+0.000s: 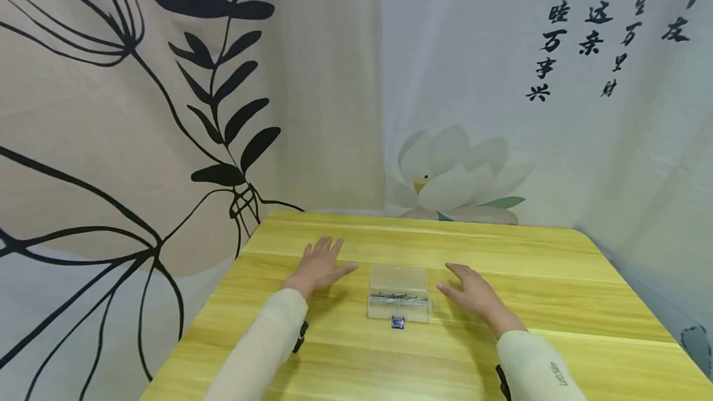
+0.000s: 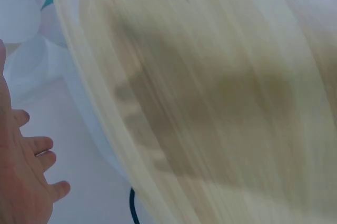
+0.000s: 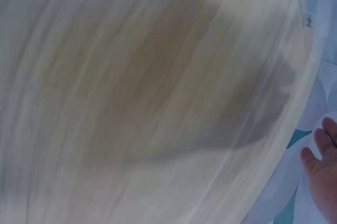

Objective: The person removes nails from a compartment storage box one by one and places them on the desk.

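A clear plastic box (image 1: 398, 278) stands on the table between the two hands, with several thin metal pieces like nails or screws (image 1: 398, 297) in its near part. A small blue-purple piece (image 1: 398, 322) is at its front edge. To the left of the box, my left hand (image 1: 319, 267) hovers with fingers spread and holds nothing; the left wrist view shows its fingers (image 2: 44, 144) extended. My right hand (image 1: 472, 293) is to the right of the box, apart from it, fingers loosely extended. In the right wrist view the right hand (image 3: 322, 176) shows at the edge.
The wooden table (image 1: 356, 361) has a light yellow grain. Behind it hangs a curtain (image 1: 328, 110) printed with dark leaves, a lotus and written characters. Both wrists carry dark straps, the left strap (image 1: 300, 337) and the right strap (image 1: 503, 382).
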`<state>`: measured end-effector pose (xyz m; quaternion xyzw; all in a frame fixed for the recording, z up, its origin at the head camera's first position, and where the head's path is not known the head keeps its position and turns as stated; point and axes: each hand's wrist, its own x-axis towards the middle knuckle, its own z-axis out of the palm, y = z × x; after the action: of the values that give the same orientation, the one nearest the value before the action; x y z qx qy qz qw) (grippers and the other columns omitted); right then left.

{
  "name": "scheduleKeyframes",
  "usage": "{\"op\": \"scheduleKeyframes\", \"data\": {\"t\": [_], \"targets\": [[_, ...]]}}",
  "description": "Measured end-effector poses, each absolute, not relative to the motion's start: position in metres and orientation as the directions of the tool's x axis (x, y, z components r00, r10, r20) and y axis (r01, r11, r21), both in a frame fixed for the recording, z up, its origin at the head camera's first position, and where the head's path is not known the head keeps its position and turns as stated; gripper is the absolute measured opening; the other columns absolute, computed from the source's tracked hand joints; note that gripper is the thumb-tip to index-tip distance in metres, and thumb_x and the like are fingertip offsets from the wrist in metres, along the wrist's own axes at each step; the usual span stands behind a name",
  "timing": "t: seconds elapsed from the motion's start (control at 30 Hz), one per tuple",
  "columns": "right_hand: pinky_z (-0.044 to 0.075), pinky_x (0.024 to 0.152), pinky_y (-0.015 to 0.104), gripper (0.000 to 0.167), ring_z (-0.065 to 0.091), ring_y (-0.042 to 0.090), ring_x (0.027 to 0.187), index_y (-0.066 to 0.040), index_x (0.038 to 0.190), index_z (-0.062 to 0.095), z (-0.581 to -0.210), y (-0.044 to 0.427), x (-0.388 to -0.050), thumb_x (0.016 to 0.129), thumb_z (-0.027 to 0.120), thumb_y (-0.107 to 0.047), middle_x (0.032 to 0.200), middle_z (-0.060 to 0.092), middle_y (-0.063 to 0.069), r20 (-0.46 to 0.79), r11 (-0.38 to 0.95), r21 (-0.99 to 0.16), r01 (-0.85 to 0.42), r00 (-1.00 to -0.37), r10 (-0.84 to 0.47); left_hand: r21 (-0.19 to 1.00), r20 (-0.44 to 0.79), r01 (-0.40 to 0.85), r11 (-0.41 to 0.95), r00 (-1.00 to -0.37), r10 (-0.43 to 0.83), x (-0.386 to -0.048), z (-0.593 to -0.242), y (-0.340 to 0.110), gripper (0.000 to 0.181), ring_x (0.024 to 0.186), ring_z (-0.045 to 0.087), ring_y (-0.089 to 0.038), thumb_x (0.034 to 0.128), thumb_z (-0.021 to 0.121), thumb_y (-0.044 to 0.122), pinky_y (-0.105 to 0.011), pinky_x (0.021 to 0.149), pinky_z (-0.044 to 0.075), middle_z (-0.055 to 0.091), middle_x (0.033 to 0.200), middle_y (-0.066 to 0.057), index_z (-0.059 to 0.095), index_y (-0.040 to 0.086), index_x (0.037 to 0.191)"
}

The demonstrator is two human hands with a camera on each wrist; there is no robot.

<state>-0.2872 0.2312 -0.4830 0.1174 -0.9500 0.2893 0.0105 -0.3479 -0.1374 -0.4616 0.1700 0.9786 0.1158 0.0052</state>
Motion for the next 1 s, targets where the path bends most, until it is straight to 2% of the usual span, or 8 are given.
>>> {"op": "scheduleKeyframes", "data": {"t": [0.23,0.43,0.63,0.83,1.0], "targets": [[0.030,0.104,0.066,0.063,0.035,0.051,0.134,-0.002,0.146,0.046,-0.487,0.222,-0.289,0.098,0.063,-0.038,0.148,0.040,0.028,0.071,0.757,-0.625,-0.190,-0.980,-0.187,0.303,0.032,0.353,0.885,-0.932,0.361,-0.342,-0.456,-0.122,0.087,0.148,0.018,-0.035,0.0952,0.044,0.069,-0.057,0.116,0.013,0.023,0.160,-0.018,0.023,0.013,0.159],[0.031,0.104,0.066,0.067,0.033,0.052,0.135,-0.004,0.147,0.046,-0.492,0.213,-0.288,0.094,0.068,-0.038,0.150,0.037,0.027,0.025,0.700,-0.700,-0.143,-0.984,-0.176,0.396,0.035,0.375,0.838,-0.918,0.394,-0.341,-0.448,-0.107,0.084,0.146,0.023,-0.035,0.0960,0.050,0.063,-0.056,0.115,0.016,0.027,0.159,-0.016,0.024,0.013,0.159],[0.032,0.103,0.066,0.066,0.034,0.051,0.135,-0.004,0.146,0.047,-0.496,0.204,-0.285,0.092,0.073,-0.034,0.150,0.037,0.026,-0.004,0.652,-0.752,-0.102,-0.987,-0.159,0.475,0.039,0.379,0.794,-0.911,0.411,-0.339,-0.447,-0.096,0.077,0.144,0.027,-0.035,0.0973,0.056,0.055,-0.055,0.114,0.024,0.031,0.157,-0.014,0.028,0.015,0.157],[0.034,0.103,0.064,0.067,0.039,0.050,0.132,-0.004,0.144,0.050,-0.500,0.197,-0.284,0.089,0.076,-0.031,0.147,0.041,0.026,-0.002,0.644,-0.758,-0.100,-0.988,-0.156,0.560,0.046,0.373,0.740,-0.906,0.422,-0.337,-0.447,-0.089,0.073,0.144,0.029,-0.035,0.0971,0.059,0.051,-0.053,0.113,0.025,0.035,0.156,-0.013,0.034,0.014,0.155],[0.033,0.103,0.065,0.070,0.038,0.050,0.133,-0.005,0.144,0.050,-0.504,0.194,-0.283,0.086,0.079,-0.033,0.148,0.041,0.025,-0.003,0.649,-0.753,-0.108,-0.986,-0.167,0.604,0.043,0.376,0.702,-0.896,0.443,-0.335,-0.451,-0.084,0.069,0.140,0.035,-0.034,0.0975,0.060,0.047,-0.053,0.111,0.029,0.042,0.151,-0.012,0.038,0.012,0.153]]}}
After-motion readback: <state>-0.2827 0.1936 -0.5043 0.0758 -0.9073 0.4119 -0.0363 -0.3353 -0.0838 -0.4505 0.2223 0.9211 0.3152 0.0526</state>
